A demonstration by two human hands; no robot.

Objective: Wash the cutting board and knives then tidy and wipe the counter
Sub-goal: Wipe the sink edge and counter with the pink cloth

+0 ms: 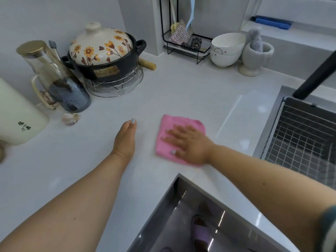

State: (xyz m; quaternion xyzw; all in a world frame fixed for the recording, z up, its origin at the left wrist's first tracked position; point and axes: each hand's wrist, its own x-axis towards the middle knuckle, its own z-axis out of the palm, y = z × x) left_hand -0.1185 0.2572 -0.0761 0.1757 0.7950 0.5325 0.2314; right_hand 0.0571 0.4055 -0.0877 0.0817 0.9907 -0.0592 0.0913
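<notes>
Two bare forearms come into view from the bottom edge, uncovered from elbow to wrist, with no watch, bracelet or ring showing. The left hand [125, 140] shows one nail clearly at its tip, painted a pale silvery grey. The right hand [189, 144] is a little blurred, yet a nail on its near side carries the same light, glossy polish. A few small dark moles dot both forearms. At the far lower right corner there's a sleeve [327, 231], a sliver of dark teal cloth with a lighter grey-white band beside it, cut off by the frame. Nothing more of the clothing shows.
</notes>
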